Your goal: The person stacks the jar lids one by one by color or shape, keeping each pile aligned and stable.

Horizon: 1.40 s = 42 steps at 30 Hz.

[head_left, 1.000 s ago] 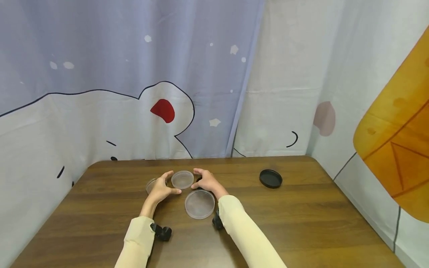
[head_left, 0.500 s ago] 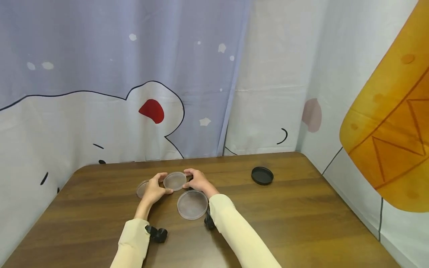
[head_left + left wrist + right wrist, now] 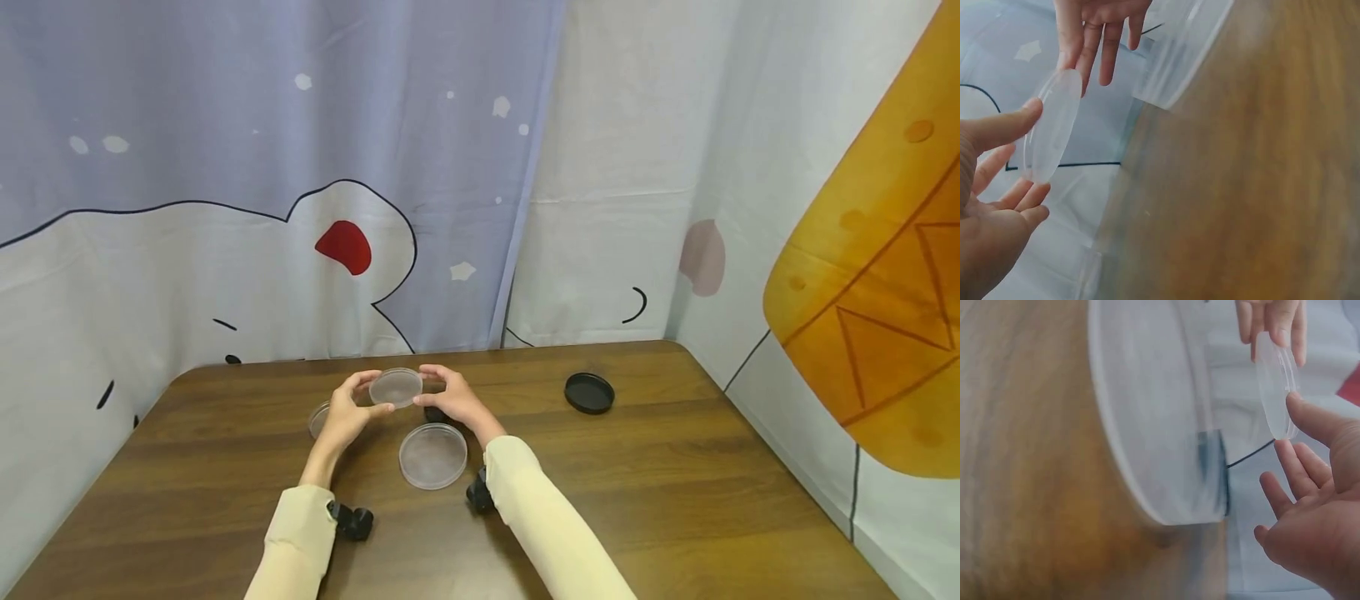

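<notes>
Between both hands, a small clear petri dish (image 3: 396, 387) is held above the table. My left hand (image 3: 347, 417) pinches its left side between thumb and fingers. On the opposite side, the thumb and fingers of my right hand (image 3: 459, 400) grip the rim. In both wrist views the dish (image 3: 1054, 128) appears nearly edge-on. A larger clear dish (image 3: 432, 456) lies on the table nearer the body, below the right hand. Partly hidden behind the left hand is another clear dish (image 3: 318, 419). A black object (image 3: 435, 414) shows partly beneath the right hand.
A black round shallow dish (image 3: 589, 392) lies toward the back right of the wooden table (image 3: 675, 500). Behind the table's far edge hangs a printed curtain (image 3: 450, 167). Each wrist carries a small black camera.
One second ago the hands stood spread around the small dish on the table. They have since closed in on its rim and raised it. The head view has shifted slightly.
</notes>
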Each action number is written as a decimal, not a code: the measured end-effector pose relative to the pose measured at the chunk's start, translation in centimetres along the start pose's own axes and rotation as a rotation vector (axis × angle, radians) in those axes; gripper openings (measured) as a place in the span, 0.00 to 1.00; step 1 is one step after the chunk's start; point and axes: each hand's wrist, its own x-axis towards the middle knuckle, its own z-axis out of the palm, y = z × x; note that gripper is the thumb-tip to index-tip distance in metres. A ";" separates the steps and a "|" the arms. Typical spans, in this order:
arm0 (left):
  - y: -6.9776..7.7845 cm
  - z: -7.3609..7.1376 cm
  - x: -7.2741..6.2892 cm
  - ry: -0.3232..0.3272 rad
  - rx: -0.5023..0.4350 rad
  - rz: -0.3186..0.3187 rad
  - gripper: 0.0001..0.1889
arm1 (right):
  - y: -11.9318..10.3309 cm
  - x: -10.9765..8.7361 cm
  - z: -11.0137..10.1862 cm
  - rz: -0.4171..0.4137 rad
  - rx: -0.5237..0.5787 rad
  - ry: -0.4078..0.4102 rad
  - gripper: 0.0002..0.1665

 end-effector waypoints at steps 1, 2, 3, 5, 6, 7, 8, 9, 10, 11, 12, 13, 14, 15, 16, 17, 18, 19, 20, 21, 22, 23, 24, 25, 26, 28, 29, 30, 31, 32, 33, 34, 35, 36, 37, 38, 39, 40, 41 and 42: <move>0.3 0.1 0.1 -0.003 -0.016 0.006 0.34 | -0.2 -0.2 -0.3 0.000 0.018 0.010 0.35; 0.7 0.3 0.1 -0.007 -0.033 0.012 0.34 | -0.3 -0.3 -0.6 0.000 0.039 0.021 0.34; 1.0 0.5 0.2 -0.008 -0.052 0.018 0.34 | -0.5 -0.4 -0.9 -0.005 0.062 0.032 0.34; 1.8 0.6 0.1 -0.012 -0.085 0.022 0.35 | -1.0 -0.7 -1.4 -0.011 0.101 0.042 0.34; 2.2 0.6 0.0 -0.014 -0.095 0.020 0.35 | -1.2 -0.9 -1.6 -0.017 0.118 0.044 0.34; 2.5 0.6 -0.1 -0.017 -0.103 0.019 0.36 | -1.4 -1.1 -1.7 -0.021 0.135 0.044 0.34; 2.8 0.6 -0.2 -0.020 -0.107 0.016 0.37 | -1.6 -1.2 -1.8 -0.024 0.151 0.044 0.34; 3.0 0.6 -0.3 -0.023 -0.110 0.012 0.39 | -1.8 -1.4 -1.9 -0.024 0.167 0.043 0.34; 3.3 0.6 -0.4 -0.030 -0.113 0.010 0.40 | -2.0 -1.7 -2.1 -0.021 0.179 0.045 0.34; 3.5 0.6 -0.5 -0.037 -0.111 0.010 0.40 | -2.2 -2.0 -2.2 -0.016 0.194 0.047 0.34; 3.7 0.8 -0.5 -0.051 -0.107 0.011 0.41 | -2.3 -2.3 -2.4 -0.012 0.212 0.049 0.34; 3.8 0.8 -0.6 -0.064 -0.103 0.015 0.42 | -2.5 -2.5 -2.6 -0.004 0.228 0.049 0.34; 4.0 0.9 -0.6 -0.076 -0.106 0.016 0.42 | -2.6 -2.8 -2.8 0.001 0.243 0.047 0.34; 4.1 1.0 -0.6 -0.090 -0.107 0.024 0.42 | -2.6 -3.1 -3.0 0.010 0.255 0.049 0.34; 4.2 1.1 -0.6 -0.105 -0.109 0.029 0.42 | -2.6 -3.4 -3.2 0.015 0.266 0.051 0.34; 4.2 1.2 -0.6 -0.126 -0.106 0.036 0.42 | -2.6 -3.7 -3.4 0.025 0.271 0.054 0.34; 4.2 1.3 -0.5 -0.144 -0.107 0.040 0.42 | -2.5 -4.0 -3.6 0.032 0.277 0.060 0.34; 4.2 1.5 -0.5 -0.156 -0.109 0.043 0.42 | -2.4 -4.2 -3.8 0.039 0.276 0.070 0.34; 4.2 1.7 -0.6 -0.165 -0.114 0.045 0.41 | -2.2 -4.4 -3.9 0.042 0.275 0.078 0.33; 4.2 1.8 -0.6 -0.174 -0.111 0.049 0.41 | -2.0 -4.6 -4.0 0.048 0.274 0.085 0.33; 4.2 1.9 -0.6 -0.179 -0.109 0.049 0.41 | -1.9 -4.7 -4.1 0.045 0.275 0.090 0.33; 4.1 2.0 -0.6 -0.186 -0.104 0.050 0.41 | -1.7 -4.9 -4.1 0.044 0.276 0.094 0.33; 4.1 2.1 -0.7 -0.186 -0.099 0.051 0.41 | -1.4 -5.0 -4.1 0.041 0.285 0.093 0.33; 4.0 2.2 -0.7 -0.189 -0.094 0.049 0.41 | -1.2 -5.1 -4.1 0.041 0.289 0.090 0.33; 4.0 2.2 -0.8 -0.197 -0.086 0.046 0.41 | -1.0 -5.2 -4.1 0.044 0.296 0.085 0.34; 3.9 2.3 -0.9 -0.220 -0.071 0.033 0.41 | -0.5 -5.4 -4.1 0.050 0.312 0.070 0.34; 3.9 2.2 -0.9 -0.235 -0.059 0.027 0.41 | -0.2 -5.5 -4.1 0.059 0.316 0.059 0.35; 3.8 2.2 -0.9 -0.246 -0.054 0.014 0.41 | 0.0 -5.6 -4.0 0.071 0.323 0.048 0.35; 3.7 2.2 -1.0 -0.258 -0.047 -0.001 0.41 | 0.2 -5.7 -4.0 0.081 0.322 0.034 0.35; 3.6 2.1 -1.0 -0.270 -0.041 -0.012 0.40 | 0.4 -5.8 -4.0 0.087 0.324 0.020 0.36; 3.5 2.0 -1.0 -0.280 -0.035 -0.020 0.40 | 0.6 -5.8 -4.0 0.087 0.319 0.004 0.36; 3.4 2.0 -1.0 -0.290 -0.028 -0.024 0.40 | 0.7 -5.9 -4.0 0.096 0.319 -0.011 0.37; 3.3 2.0 -1.0 -0.299 -0.019 -0.024 0.40 | 0.9 -5.9 -4.0 0.096 0.318 -0.027 0.37; 3.2 2.0 -1.1 -0.307 -0.016 -0.027 0.39 | 1.0 -6.0 -4.0 0.098 0.319 -0.041 0.38; 3.2 1.9 -1.1 -0.320 -0.007 -0.021 0.39 | 1.1 -6.1 -4.1 0.096 0.319 -0.057 0.38; 3.1 1.9 -1.1 -0.331 0.002 -0.010 0.39 | 1.2 -6.1 -4.1 0.094 0.321 -0.069 0.38; 3.1 1.9 -1.1 -0.342 0.010 -0.001 0.38 | 1.3 -6.1 -4.2 0.092 0.323 -0.082 0.39; 3.1 2.0 -1.1 -0.351 0.018 0.006 0.38 | 1.4 -6.1 -4.2 0.090 0.325 -0.092 0.39; 3.1 2.0 -1.1 -0.361 0.023 0.013 0.38 | 1.5 -6.2 -4.3 0.090 0.326 -0.099 0.39; 3.1 2.1 -1.0 -0.374 0.030 0.019 0.37 | 1.6 -6.2 -4.3 0.091 0.327 -0.108 0.39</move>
